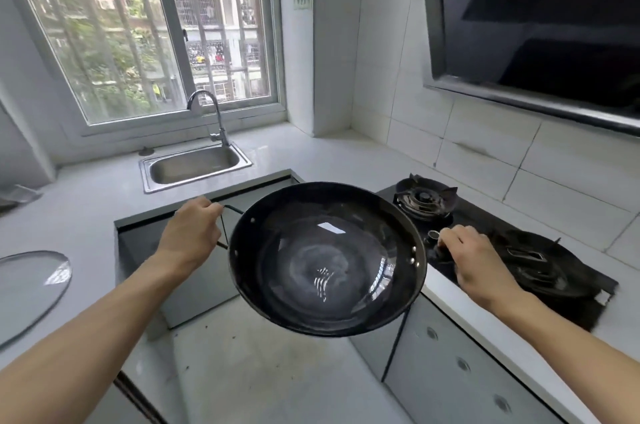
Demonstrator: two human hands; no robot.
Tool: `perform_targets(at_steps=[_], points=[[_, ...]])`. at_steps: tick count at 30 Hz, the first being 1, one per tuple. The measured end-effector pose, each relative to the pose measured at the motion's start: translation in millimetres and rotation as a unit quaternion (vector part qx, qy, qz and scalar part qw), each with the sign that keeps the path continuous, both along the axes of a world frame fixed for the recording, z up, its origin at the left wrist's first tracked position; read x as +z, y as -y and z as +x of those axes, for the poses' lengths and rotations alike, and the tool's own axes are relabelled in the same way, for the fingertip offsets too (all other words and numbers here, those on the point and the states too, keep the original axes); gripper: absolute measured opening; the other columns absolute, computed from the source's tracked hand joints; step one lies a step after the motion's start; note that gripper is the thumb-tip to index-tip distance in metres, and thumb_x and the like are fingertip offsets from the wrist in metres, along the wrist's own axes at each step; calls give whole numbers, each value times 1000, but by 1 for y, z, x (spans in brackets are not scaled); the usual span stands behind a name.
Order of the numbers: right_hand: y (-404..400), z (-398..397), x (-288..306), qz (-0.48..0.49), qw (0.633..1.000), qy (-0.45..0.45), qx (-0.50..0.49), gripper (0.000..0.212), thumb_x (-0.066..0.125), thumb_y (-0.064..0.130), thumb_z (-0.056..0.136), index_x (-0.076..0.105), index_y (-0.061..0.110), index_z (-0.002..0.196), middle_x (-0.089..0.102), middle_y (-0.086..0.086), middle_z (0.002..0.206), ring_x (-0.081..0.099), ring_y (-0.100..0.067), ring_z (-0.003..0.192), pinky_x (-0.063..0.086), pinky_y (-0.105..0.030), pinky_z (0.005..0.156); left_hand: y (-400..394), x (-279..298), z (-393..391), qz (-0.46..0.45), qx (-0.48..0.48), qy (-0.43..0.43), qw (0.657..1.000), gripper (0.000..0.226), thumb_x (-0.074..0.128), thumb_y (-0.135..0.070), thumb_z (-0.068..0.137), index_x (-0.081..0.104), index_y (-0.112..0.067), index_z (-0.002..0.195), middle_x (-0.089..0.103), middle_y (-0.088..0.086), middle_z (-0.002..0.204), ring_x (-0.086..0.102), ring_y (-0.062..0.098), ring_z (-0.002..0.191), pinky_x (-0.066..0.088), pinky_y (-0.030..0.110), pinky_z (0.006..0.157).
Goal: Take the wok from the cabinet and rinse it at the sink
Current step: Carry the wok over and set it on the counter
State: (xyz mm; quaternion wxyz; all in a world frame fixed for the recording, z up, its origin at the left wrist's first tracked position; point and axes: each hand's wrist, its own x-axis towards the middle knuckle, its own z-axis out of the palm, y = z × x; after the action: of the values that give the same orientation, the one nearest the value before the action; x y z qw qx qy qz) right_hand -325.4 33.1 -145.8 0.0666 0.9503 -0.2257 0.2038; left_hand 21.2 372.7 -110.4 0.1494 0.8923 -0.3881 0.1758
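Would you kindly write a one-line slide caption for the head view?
Left hand holds the black wok by its handle, short of the sink; right hand rests at the stove.

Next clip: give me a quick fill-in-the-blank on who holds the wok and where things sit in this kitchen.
1. The wok is held up by its wire handle in the ____ hand.
2. The right hand rests at the front edge of the ____, apart from the wok.
3. The sink sits on the counter below the ____.
4. From the faucet, water is ____ running.

Missing words: left; gas stove; window; not
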Motion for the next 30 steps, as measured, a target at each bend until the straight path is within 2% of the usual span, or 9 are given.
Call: perform_targets(at_steps=[8, 15, 19, 23, 26, 30], points=[[51, 52, -14, 24, 999, -22, -34, 52, 54, -16, 55, 45, 23, 88, 44, 6, 84, 40, -19, 76, 37, -32, 65, 78, -11, 72, -4, -25, -15, 1000, 8, 60, 2, 76, 63, -3, 82, 56, 8, 82, 54, 30, 77, 46, 39, 63], [119, 99, -26, 49, 997, -10, -64, 55, 55, -19, 54, 43, 25, 85, 44, 7, 82, 41, -18, 75, 40, -33, 63, 166, -8, 123, 25, -36, -7, 999, 23, 61, 2, 77, 67, -5, 99, 61, 11, 96, 56, 33, 86, 40, 36, 65], [151, 125, -18, 61, 996, -2, -72, 52, 57, -17, 55, 45, 24, 85, 45, 8, 84, 41, -17, 78, 35, -30, 67, 209, 1, 157, 21, -51, -11, 998, 15, 59, 2, 75, 65, -5, 88, 57, 8, 87, 57, 33, 79, 42, 37, 59], [179, 149, -15, 52, 995, -10, -87, 54, 57, -16, 57, 47, 23, 93, 47, 7, 90, 42, -17, 84, 33, -28, 73, 247, 4, 189, 15, -64, 11, 998, 19, 62, 4, 73, 67, -5, 90, 59, 11, 86, 57, 36, 81, 36, 33, 60], [198, 170, -16, 53, 993, -13, -100, 55, 59, -16, 55, 48, 22, 94, 48, 7, 91, 44, -19, 84, 33, -29, 72, 276, -3, 219, 9, -81, 4, 997, 23, 63, 5, 72, 69, -4, 92, 61, 14, 87, 58, 37, 81, 40, 34, 60], [216, 206, -23, 55, 991, -22, -124, 55, 59, -15, 57, 46, 25, 92, 47, 7, 89, 44, -18, 82, 32, -27, 73, 311, -22, 268, 23, -109, -7, 994, 16, 61, 4, 73, 67, -3, 87, 59, 12, 84, 57, 36, 79, 45, 37, 59]])
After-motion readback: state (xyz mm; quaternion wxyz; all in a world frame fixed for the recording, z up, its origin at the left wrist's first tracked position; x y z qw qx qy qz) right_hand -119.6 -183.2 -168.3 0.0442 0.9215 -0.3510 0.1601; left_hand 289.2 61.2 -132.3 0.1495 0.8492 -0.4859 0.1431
